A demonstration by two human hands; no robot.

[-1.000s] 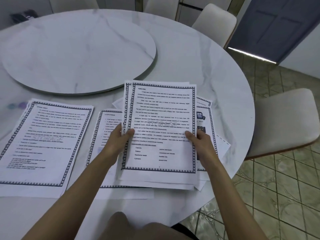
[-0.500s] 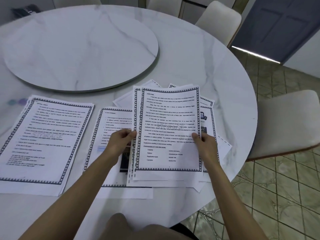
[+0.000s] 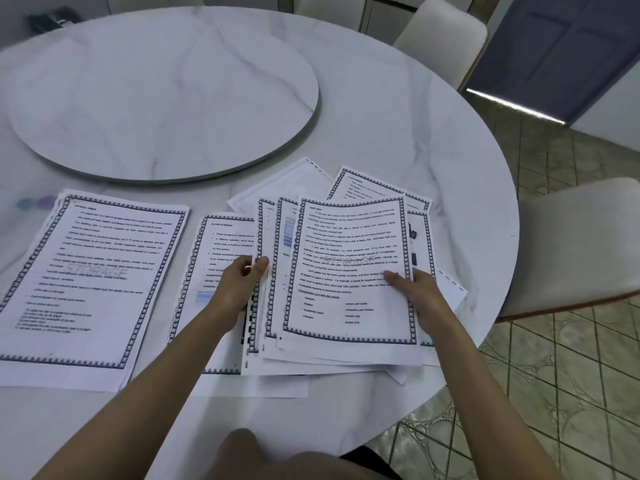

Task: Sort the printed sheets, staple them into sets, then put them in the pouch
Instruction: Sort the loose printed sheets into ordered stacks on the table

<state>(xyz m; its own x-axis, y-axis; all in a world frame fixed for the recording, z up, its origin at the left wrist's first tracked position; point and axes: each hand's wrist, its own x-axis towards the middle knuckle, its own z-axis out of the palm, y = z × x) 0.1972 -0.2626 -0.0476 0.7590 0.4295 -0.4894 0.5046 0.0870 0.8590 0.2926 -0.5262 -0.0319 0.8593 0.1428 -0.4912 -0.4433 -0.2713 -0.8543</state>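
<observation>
Head view: left hand and right hand pinch thin, border-printed sheets over round marble table.

Cloud-storage sheet half under the fanned sheets; blurred, unidentifiable dark object at the far left.

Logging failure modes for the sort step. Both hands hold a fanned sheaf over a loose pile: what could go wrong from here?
1. The left hand and right hand pinch the fanned sheaf only at its side edges; a sheet may slip out into the loose pile below and get mixed.
2. That pile reaches near the edge of the table; a nudge could push sheets onto the floor.
</observation>
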